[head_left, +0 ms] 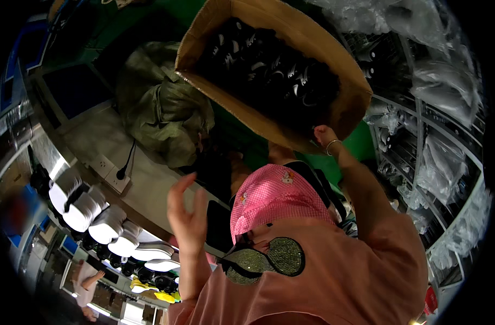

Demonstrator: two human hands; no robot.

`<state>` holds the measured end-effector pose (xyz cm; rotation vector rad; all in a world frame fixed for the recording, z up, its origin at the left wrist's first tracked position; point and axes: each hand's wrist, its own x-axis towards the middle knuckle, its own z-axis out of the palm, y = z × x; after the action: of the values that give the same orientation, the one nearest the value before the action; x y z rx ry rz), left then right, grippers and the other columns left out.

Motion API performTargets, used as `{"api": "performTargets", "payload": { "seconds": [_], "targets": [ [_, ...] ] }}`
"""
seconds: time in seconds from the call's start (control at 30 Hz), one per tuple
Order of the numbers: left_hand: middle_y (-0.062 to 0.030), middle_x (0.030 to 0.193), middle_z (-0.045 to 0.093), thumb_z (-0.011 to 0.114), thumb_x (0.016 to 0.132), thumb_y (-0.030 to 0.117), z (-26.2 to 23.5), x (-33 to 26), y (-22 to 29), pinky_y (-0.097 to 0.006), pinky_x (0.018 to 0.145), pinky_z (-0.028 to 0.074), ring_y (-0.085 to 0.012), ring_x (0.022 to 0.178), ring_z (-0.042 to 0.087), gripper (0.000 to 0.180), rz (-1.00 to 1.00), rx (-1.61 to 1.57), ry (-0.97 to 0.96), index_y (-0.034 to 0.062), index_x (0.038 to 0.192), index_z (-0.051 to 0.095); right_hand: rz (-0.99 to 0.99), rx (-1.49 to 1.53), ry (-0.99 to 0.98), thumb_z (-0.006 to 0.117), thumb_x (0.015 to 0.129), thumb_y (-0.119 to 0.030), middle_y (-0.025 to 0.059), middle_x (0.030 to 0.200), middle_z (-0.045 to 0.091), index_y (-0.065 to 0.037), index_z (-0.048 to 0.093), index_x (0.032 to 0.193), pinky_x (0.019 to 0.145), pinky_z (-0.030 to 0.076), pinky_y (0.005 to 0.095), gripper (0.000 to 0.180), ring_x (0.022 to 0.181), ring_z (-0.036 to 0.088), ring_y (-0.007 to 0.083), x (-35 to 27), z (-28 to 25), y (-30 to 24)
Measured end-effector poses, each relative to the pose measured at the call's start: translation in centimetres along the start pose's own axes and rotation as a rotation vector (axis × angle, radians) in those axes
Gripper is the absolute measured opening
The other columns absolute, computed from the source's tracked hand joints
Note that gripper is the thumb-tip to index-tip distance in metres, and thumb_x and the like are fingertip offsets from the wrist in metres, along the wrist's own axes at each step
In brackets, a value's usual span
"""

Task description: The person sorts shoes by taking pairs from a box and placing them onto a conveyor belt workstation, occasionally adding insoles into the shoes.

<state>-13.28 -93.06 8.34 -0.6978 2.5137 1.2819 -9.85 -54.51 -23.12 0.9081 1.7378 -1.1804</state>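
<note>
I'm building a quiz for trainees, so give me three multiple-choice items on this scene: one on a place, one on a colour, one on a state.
1. Where is the right hand?
A. at the cardboard box's lower rim
B. in a pocket
C. on a keyboard

2. The bulging sack is:
A. white
B. olive green
C. red

3. The left hand is:
A. fisted
B. gripping a shoe
C. open, empty

A: it meets the tilted box's rim.
B: its cloth is green.
C: its fingers are spread and hold nothing.
</note>
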Motion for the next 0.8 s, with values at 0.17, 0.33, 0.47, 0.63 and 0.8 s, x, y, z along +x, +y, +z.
{"api": "performTargets", "payload": {
  "seconds": [0.17,0.33,0.47,0.63,0.8],
  "targets": [
    [-0.0066,0.091,0.056,0.050,0.080,0.012,12.4,11.7,-2.6,-0.025,0.076,0.039,-0.0136,0.086,0.052,0.024,-0.136,-0.133,-0.315,-0.0010,0.100,0.052,-0.307,-0.213,-0.091,0.053,0.077,-0.012,0.0082,0.087,0.058,-0.002,0.054,0.095,0.067,0.044,0.0267,0.021,0.077,0.055,0.0172,3.9,3.3,-0.2],
    [-0.0144,0.090,0.057,0.047,0.080,0.015,22.0,26.3,-12.8,-0.033,0.070,0.044,-0.0250,0.082,0.056,0.025,-0.050,0.500,-0.337,0.0005,0.099,0.053,0.063,-0.221,-0.240,0.050,0.079,-0.019,0.0112,0.092,0.057,-0.008,0.054,0.102,0.076,0.042,0.0265,0.025,0.086,0.055,0.0206,7.1,9.2,-8.6],
    [-0.0179,0.100,0.053,0.050,0.077,0.016,24.8,37.5,-27.2,-0.037,0.072,0.045,-0.0306,0.088,0.053,0.034,-0.263,0.729,-0.244,0.0009,0.108,0.047,-0.125,-0.210,-0.295,0.048,0.080,-0.018,0.0168,0.117,0.043,-0.013,0.040,0.119,0.087,0.036,0.0342,0.040,0.107,0.041,0.0306,15.3,16.6,-5.5],
    [-0.0201,0.105,0.050,0.058,0.072,0.016,30.9,41.6,-30.8,-0.038,0.076,0.045,-0.0336,0.093,0.051,0.044,0.003,1.164,-0.454,-0.0006,0.110,0.045,-0.012,-0.282,-0.208,0.052,0.077,-0.031,0.0189,0.128,0.028,-0.018,0.027,0.127,0.093,0.029,0.0402,0.058,0.115,0.029,0.0370,22.9,21.7,-2.4],
    [-0.0213,0.105,0.050,0.065,0.064,0.022,29.8,41.7,-31.4,-0.038,0.080,0.042,-0.0341,0.095,0.050,0.052,0.047,0.929,-0.356,-0.0010,0.107,0.047,0.312,-0.353,-0.147,0.050,0.071,-0.051,0.0199,0.130,0.022,-0.019,0.026,0.128,0.094,0.024,0.0459,0.069,0.118,0.021,0.0399,25.6,26.7,-3.2]
  ]
}}
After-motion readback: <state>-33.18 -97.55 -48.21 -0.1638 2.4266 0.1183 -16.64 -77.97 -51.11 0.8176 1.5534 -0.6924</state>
